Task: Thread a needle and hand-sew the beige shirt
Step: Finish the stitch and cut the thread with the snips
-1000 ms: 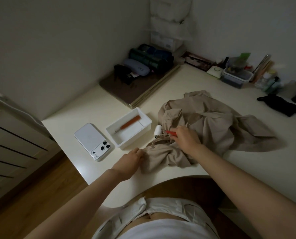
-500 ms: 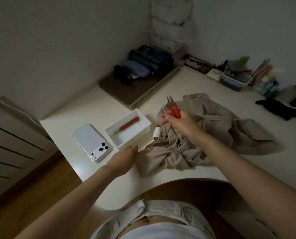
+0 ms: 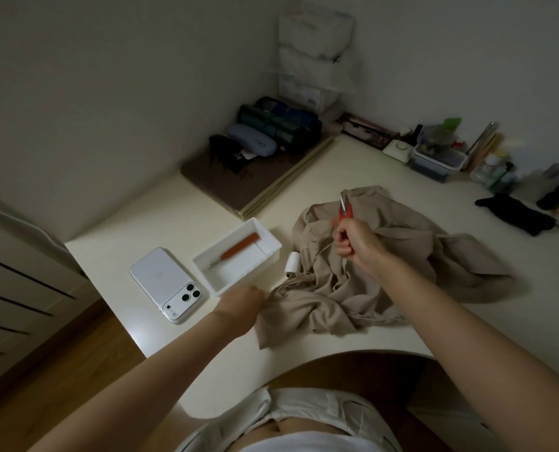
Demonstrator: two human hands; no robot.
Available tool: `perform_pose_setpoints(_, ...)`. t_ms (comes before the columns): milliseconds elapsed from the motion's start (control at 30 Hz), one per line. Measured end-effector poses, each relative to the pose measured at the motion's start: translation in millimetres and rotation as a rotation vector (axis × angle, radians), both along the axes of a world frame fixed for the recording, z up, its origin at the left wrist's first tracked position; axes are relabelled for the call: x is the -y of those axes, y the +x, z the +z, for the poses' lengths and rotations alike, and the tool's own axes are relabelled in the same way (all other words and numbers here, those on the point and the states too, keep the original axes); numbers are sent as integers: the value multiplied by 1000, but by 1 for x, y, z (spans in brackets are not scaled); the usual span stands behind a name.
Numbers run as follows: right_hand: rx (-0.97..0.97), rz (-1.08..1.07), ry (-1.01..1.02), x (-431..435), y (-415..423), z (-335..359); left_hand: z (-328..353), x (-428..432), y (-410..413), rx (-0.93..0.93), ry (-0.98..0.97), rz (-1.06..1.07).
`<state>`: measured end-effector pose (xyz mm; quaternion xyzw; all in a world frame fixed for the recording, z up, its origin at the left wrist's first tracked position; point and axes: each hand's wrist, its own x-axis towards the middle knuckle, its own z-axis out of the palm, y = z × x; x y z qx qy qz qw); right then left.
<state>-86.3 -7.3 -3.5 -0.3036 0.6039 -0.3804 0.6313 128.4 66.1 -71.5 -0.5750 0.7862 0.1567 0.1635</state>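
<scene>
Gripping small red-handled thread snips (image 3: 345, 208), the right hand (image 3: 358, 238) was raised over the crumpled beige cotton shirt (image 3: 402, 256). Its fingers were curled round the handles and the blades pointed up and away from the body. The left hand (image 3: 240, 298) lay at the shirt's near-left corner, touching the cloth edge. Its fingers were turned from the camera, so I could not tell whether they pinched the fabric.

The shirt lay heaped on the cream tabletop (image 3: 336, 164), right of centre. The right forearm crossed above its near folds and hid part of them.

Surroundings:
- A small white spool of thread (image 3: 292, 263) sat against the shirt's left edge, between the shirt and a white rectangular plastic tray (image 3: 255, 272).
- An orange-handled pointed tool (image 3: 240, 246) lay inside the tray.
- A white smartphone (image 3: 167, 282), camera side up, lay just left of the tray.
- The tray's near corner stood just beside the left hand.
- A flat brown board (image 3: 239, 187) at the far left carried a blue-grey glasses case (image 3: 252, 143) and dark green rolled pouches (image 3: 281, 125).
- A clear plastic box (image 3: 437, 159) stood by the back wall.
- A black cloth (image 3: 512, 215) lay well apart from the shirt, on the right.
</scene>
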Motion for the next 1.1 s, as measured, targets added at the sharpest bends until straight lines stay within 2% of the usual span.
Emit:
perform_pose_setpoints(67, -41, -38, 74, 2, -6, -21, 4, 6, -12, -9, -81, 46)
perform_pose_setpoints(200, -236, -24, 134, -4, -20, -50, 3, 23, -38, -220, -226, 169)
perform_pose_setpoints(333, -639, 229, -33, -20, -33, -67, -10, 38, -58, -240, -270, 151)
perform_pose_setpoints(467, -816, 309, -71, -29, -39, -80, -13, 40, -68, -390, -206, 317)
perform_pose_setpoints(600, -792, 290, -128, -39, -44, -79, -16, 43, -70, -453, -161, 390)
perform_pose_setpoints(733, -853, 192, -337, -42, -39, -60, -17, 37, -59, -587, -146, 431)
perform_pose_setpoints(800, -797, 194, -405, -45, -29, -50, -19, 33, -51, -649, -130, 445)
perform_pose_setpoints(900, -635, 256, -391, -47, -8, -44, -24, 30, -42, -743, -87, 467)
perform_pose_setpoints(1100, -653, 369, -345, -44, 16, -53, -22, 26, -39, -898, -41, 532)
